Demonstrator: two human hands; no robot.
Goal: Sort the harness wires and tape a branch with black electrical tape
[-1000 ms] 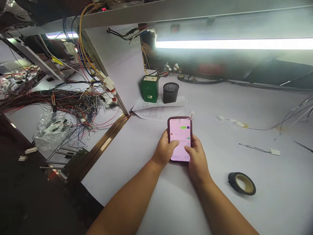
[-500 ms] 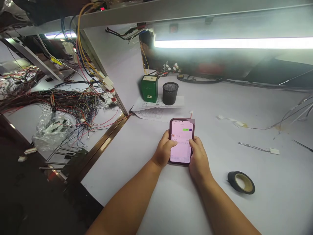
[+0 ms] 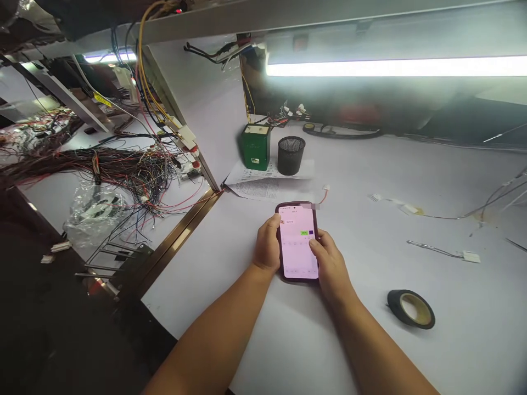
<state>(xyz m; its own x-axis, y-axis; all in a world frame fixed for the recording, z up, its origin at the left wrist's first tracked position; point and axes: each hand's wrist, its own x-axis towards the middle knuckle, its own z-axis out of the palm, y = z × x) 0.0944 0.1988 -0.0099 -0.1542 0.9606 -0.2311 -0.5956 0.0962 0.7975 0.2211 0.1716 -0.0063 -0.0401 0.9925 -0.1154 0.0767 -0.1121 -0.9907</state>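
Note:
A smartphone [image 3: 298, 255] with a dark case and a lit pinkish screen is held upright over the white table, between both hands. My left hand [image 3: 267, 244] grips its left side, the thumb lying along the upper left edge. Around the right side my right hand [image 3: 329, 260] is closed, its thumb over the screen's right part. The fingers behind the phone are hidden. Just beyond the phone's top right corner lies a small white connector [image 3: 326, 188] with a red wire. To the right of my right forearm is a roll of black tape [image 3: 410, 308].
A green box [image 3: 257, 148] and a black mesh cup [image 3: 291, 156] stand on printed papers [image 3: 263, 188] at the back. Wired connectors [image 3: 471, 257] lie on the right. Left of the partition are a bundle of wires [image 3: 135, 170] and a clear plastic bag [image 3: 93, 214]. A tube light [image 3: 391, 67] shines overhead.
The phone has shifted slightly left and tilted. My left thumb has moved off the screen to the phone's edge. The chat on the screen has changed. The whole view has shifted a little.

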